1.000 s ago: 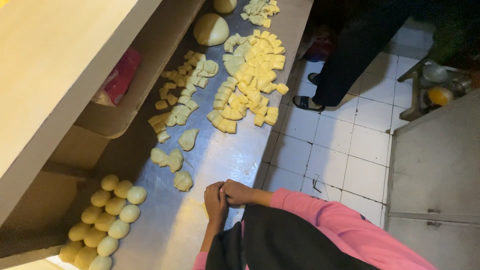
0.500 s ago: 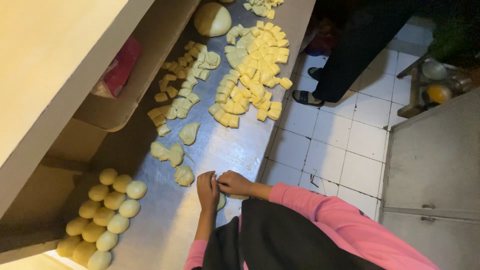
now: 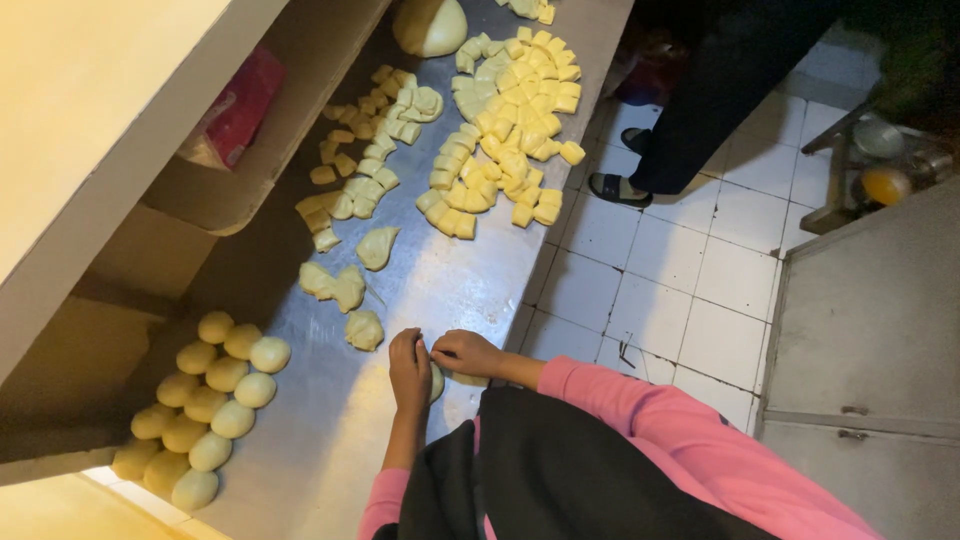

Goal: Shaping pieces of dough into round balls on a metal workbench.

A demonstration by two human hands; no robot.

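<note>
While both hands meet at the near edge of the steel counter [image 3: 440,270], the left hand [image 3: 409,370] and right hand [image 3: 467,352] cup a pale dough piece [image 3: 437,382] between curled fingers, probably rounding it, though most of it is hidden. Finished dough balls [image 3: 205,400] sit grouped to the left, cut dough chunks [image 3: 505,130] are heaped farther up, and a few torn pieces [image 3: 350,290] lie between. On the shelf [image 3: 280,130], a red packet [image 3: 240,110] rests.
</note>
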